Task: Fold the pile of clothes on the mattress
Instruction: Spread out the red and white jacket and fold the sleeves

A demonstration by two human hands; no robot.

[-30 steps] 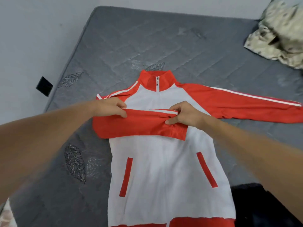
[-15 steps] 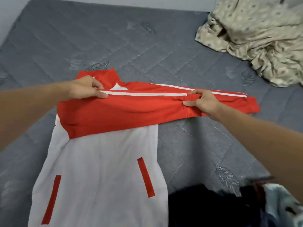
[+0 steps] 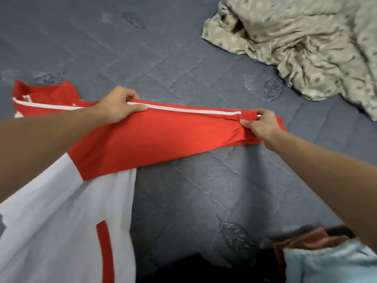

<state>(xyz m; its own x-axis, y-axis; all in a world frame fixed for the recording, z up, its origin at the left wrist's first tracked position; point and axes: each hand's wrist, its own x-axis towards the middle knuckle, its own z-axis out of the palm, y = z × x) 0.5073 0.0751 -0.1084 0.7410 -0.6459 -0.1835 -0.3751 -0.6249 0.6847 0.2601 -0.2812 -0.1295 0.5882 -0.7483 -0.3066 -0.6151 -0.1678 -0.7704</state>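
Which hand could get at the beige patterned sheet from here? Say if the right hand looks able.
Probably yes. The right hand is nearer the beige sheet, with only bare mattress between, but it is pinching the red sleeve and must let go first.

Head camera, angled down over mattress point(image 3: 183, 58), close, edges somewhat blurred

Both bare forearms reach forward and spread apart, the left hand point(image 3: 118, 106) curled with thumb extended, pinching the sleeve point(image 3: 163, 131) near its upper part, the right hand point(image 3: 259, 124) pinching the sleeve's cuff end between thumb and fingers.
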